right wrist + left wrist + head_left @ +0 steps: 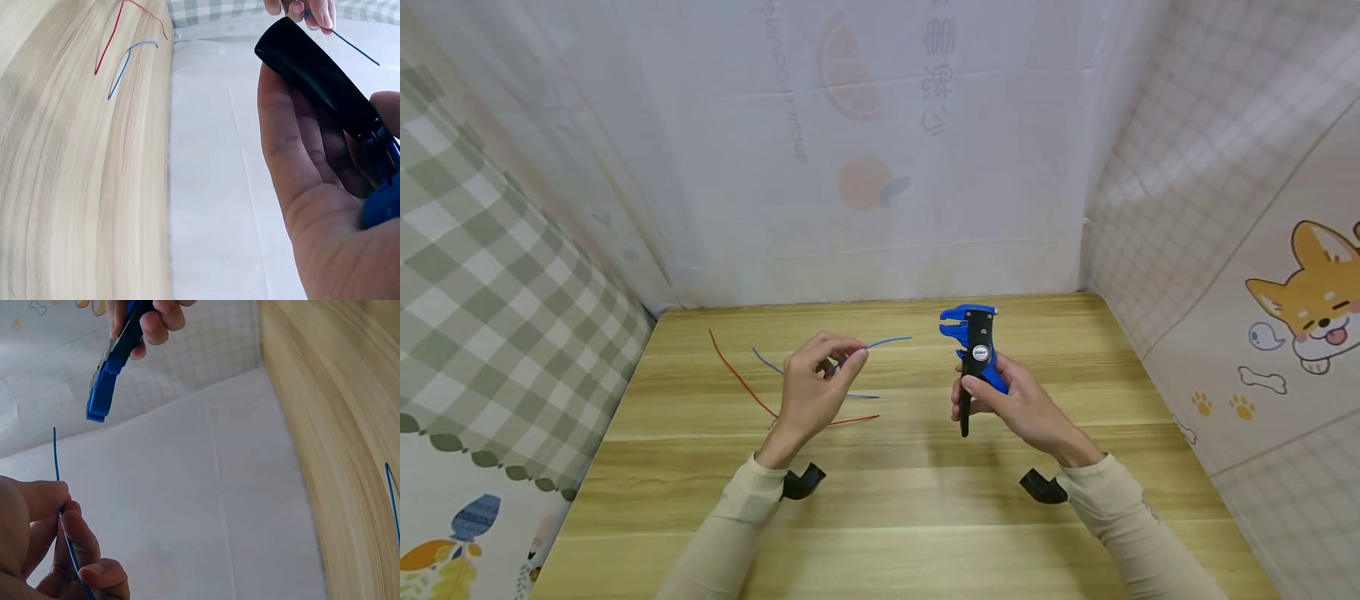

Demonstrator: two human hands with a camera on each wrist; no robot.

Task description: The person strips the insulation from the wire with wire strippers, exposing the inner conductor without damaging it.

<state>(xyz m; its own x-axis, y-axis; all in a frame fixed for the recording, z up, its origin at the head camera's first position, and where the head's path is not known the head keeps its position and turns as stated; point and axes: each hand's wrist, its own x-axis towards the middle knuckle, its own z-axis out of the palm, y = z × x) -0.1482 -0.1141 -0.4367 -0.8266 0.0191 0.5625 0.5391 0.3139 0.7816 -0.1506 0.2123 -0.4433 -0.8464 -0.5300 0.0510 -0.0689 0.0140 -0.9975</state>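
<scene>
Wires (742, 382), one red, one blue, lie bent on the desk (925, 533), left of centre. Mid-frame, the left hand (815, 383) pinches a thin blue strand (887, 341), its tip pointing right. Right of centre, the right hand (1026, 406) grips a blue-and-black stripper (980, 352), jaws parted.

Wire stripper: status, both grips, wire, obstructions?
Left grip pinches one blue wire. Right grip holds wire stripper, wire not touching it. Nothing visible between the two.

The head view looks forward and down on the table (925, 550). The left wrist view, close by the left hand (80, 534) at lower left, shares the tool (115, 362) with the right wrist's nearer view, whose right edge apparently crops it.
</scene>
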